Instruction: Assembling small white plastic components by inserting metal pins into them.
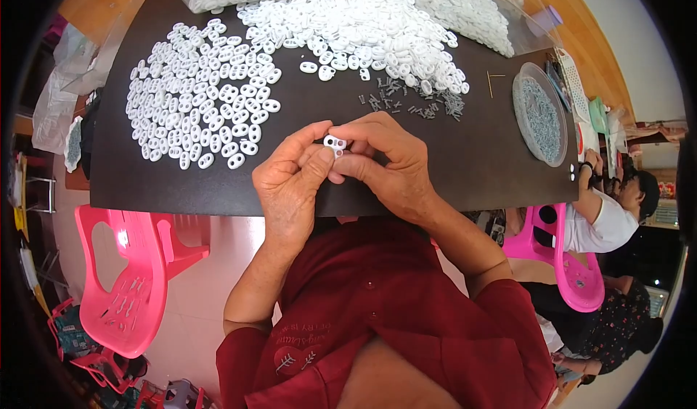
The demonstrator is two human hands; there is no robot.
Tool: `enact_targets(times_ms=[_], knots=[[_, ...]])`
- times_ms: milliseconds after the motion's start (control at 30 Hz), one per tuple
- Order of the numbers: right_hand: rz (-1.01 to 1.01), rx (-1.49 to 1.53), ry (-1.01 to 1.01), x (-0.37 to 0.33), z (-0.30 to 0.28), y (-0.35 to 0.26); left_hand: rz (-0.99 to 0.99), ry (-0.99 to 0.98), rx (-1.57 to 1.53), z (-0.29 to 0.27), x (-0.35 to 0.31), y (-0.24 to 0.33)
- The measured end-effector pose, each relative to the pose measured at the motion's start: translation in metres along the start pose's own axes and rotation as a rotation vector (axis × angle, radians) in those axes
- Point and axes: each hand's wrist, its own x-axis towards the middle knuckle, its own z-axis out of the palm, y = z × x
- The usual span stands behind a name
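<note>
Between the fingertips of both hands, just above the table's front part, is a small white oval plastic piece with two holes (335,142). My left hand (289,166) pinches it from the left, thumb on its near side. From the right, my right hand (388,151) closes on it with thumb and forefinger; whether another tiny part is between the fingers is hidden. Similar white pieces lie in a loose spread (196,93) at the left and a dense heap (363,28) at the back. Beyond my right hand lie small grey pins (421,104).
Clear bags of white pieces (465,10) stand at the back of the dark table (479,162). A round tub of grey pins (539,115) sits at the right. Pink chairs (127,278) flank me. Other people (606,213) sit at the right.
</note>
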Motion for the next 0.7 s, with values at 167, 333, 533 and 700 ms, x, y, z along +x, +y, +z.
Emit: enact_targets(times_ms=[167,333,533,700], knots=[[-0.217,-0.24,0.042,0.002,0.002,0.004,-0.02,0.045,-0.067,0.005,-0.003,0.002],[-0.42,-0.369,0.121,0.005,0.002,0.005,0.007,0.07,-0.097,0.011,-0.004,0.006],[-0.561,-0.429,0.19,0.007,0.006,0.008,0.055,0.056,-0.084,0.01,-0.004,0.002],[-0.551,-0.403,0.198,0.007,0.006,0.009,0.052,0.07,-0.06,0.011,-0.006,0.006]])
